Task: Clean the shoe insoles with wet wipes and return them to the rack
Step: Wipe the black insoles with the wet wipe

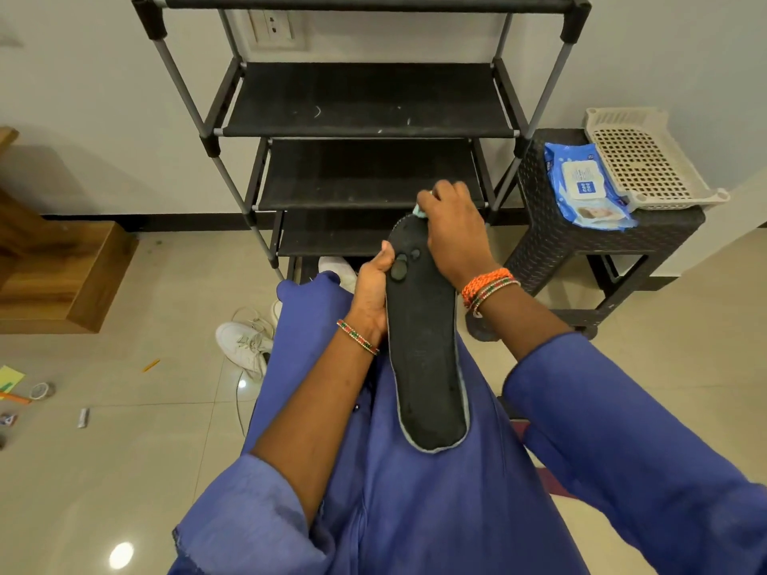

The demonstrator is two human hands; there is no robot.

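A long black insole (423, 367) with a grey rim lies lengthwise over my lap, heel end toward me. My left hand (373, 288) grips its left edge near the toe, thumb on top. My right hand (452, 230) presses a pale wet wipe (420, 210) against the toe end; only a small corner of the wipe shows under the fingers. The black shoe rack (365, 130) stands straight ahead, its shelves bare. A blue pack of wet wipes (585, 184) lies on the dark stool to the right.
A dark woven stool (552, 242) stands right of the rack with a beige plastic basket (647, 159) on it. White sneakers (245, 342) lie on the tiled floor left of my knee. Wooden steps (54, 280) are at far left, small litter near them.
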